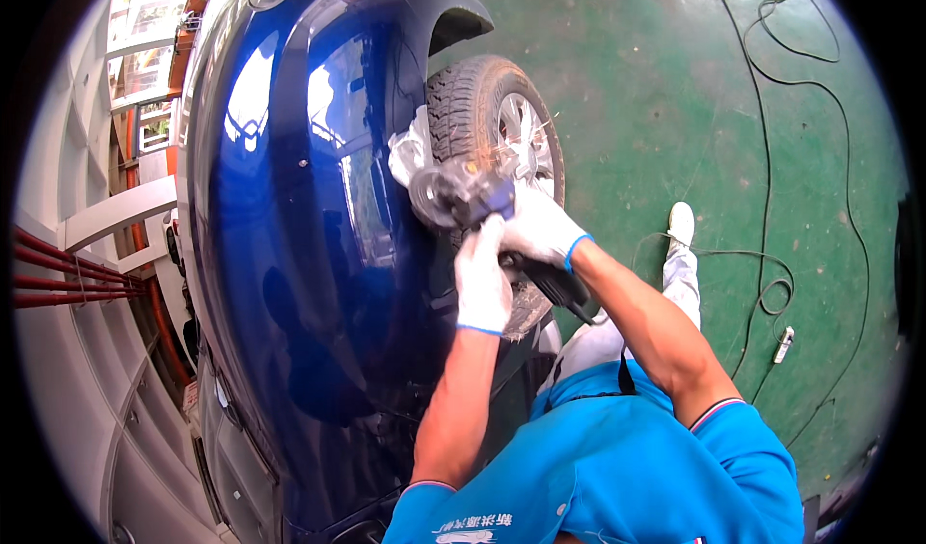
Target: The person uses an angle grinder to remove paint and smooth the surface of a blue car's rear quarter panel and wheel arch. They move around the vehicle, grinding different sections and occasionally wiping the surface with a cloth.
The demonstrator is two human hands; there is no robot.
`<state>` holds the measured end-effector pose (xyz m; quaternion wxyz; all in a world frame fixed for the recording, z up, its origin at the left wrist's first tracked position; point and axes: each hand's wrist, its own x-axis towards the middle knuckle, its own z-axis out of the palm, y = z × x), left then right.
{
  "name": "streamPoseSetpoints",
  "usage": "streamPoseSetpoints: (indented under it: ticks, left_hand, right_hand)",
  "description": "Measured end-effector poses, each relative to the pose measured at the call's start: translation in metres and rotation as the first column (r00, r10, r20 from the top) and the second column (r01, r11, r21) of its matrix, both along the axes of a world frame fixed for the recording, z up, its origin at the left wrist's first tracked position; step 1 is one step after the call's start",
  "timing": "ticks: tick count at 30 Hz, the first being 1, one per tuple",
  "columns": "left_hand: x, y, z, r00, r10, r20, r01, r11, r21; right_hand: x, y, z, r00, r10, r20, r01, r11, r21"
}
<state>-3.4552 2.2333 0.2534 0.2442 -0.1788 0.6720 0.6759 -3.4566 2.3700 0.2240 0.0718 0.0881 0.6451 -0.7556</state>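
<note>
An angle grinder (453, 197) with a round head and a dark, partly blue body is in both my hands, its head smeared by motion. My right hand (545, 224), in a white glove with a blue cuff, wraps round the body. Below it my left hand (483, 282), gloved the same way, is closed against the tool's near side; its fingertips are partly hidden. The grinder's head is at the edge of a glossy blue car body (318, 216), in front of the tyre (463, 110). Crumpled whitish material (411, 147) shows beside the tyre.
A silver alloy rim (523, 134) faces right. Black cables (765, 158) trail over the green floor (656, 110), with a white socket-like piece (784, 344) at the right. My shoe (681, 224) stands near a thin cable. Red pipes (77, 279) run along the left side.
</note>
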Motion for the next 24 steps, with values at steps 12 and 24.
streamPoseSetpoints:
  ticks: [12, 24]
  left_hand:
    - [-0.047, 0.014, -0.006, 0.998, -0.045, 0.048, 0.042, 0.997, 0.064]
    - [-0.06, 0.023, -0.01, 0.994, -0.032, 0.102, 0.043, 0.994, -0.105]
  right_hand:
    - [-0.039, 0.01, -0.024, 0.995, -0.015, 0.101, 0.021, 0.998, -0.064]
    - [-0.047, 0.008, -0.046, 0.995, -0.092, -0.035, 0.088, 0.992, -0.091]
